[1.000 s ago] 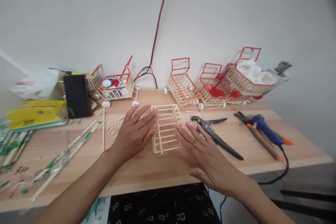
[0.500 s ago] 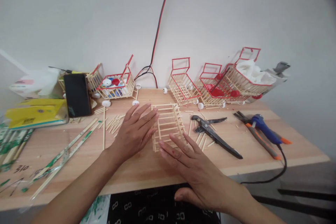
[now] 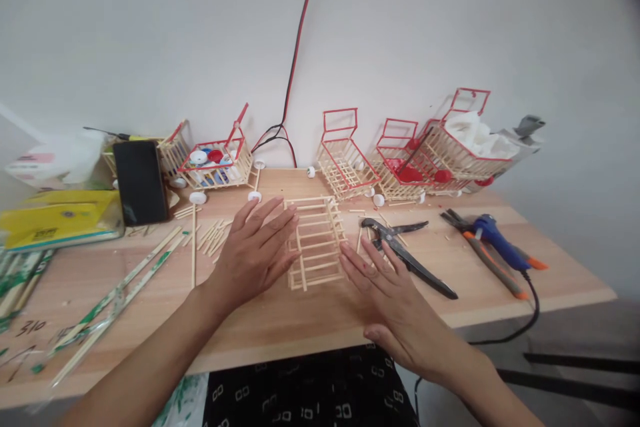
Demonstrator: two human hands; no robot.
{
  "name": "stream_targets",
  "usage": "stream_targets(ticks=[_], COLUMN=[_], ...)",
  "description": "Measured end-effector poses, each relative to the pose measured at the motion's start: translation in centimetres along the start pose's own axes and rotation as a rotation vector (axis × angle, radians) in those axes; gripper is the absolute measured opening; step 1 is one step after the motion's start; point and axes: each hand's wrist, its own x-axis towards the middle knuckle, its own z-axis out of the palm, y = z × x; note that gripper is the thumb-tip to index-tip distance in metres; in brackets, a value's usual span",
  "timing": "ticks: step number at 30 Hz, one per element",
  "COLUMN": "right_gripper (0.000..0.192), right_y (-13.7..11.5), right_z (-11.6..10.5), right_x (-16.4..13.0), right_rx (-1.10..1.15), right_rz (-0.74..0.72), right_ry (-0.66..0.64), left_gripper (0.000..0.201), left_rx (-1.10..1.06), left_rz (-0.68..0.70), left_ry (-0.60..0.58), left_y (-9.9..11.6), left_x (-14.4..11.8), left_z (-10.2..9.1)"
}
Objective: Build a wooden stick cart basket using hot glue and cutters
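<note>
Both flat, spread hands, left hand (image 3: 255, 257) and right hand (image 3: 387, 287), flank the stick frame (image 3: 315, 243) on the wooden surface (image 3: 280, 320); contact unclear.

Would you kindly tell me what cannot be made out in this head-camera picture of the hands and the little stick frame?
- Left hand: whether its fingertips press the stick frame or only lie beside it cannot be told.
- Right hand: contact with the frame is equally unclear.
- Yellow box: its print is too small to read.
- Pen marks on the table near the left edge: blurred, partly cut off.
- Glue gun: its cord runs below the table edge.
</note>
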Motion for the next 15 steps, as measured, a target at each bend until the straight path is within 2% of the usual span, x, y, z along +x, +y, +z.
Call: stream_targets(ticks=[10, 13, 15], right_gripper=[0.077, 0.075, 0.071], right_y=[0.00, 0.30, 0.46], right_z=[-0.02, -0.31, -0.52], right_x=[0.03, 0.01, -0.17], right_rx=[0.052, 0.149, 0.259], right_rz=[-0.004, 0.046, 0.133], right_ry=[0.008, 0.112, 0.212], left_gripper=[0.049, 0.048, 0.046], left_rx=[-0.058, -0.108, -0.166], left_rz=[-0.028, -0.059, -0.137], left_ry=[-0.008, 0.021, 0.074], left_y=[-0.08, -0.23, -0.27], left_x=[-0.17, -0.23, -0.23], left_z=[0.13, 0.04, -0.09])
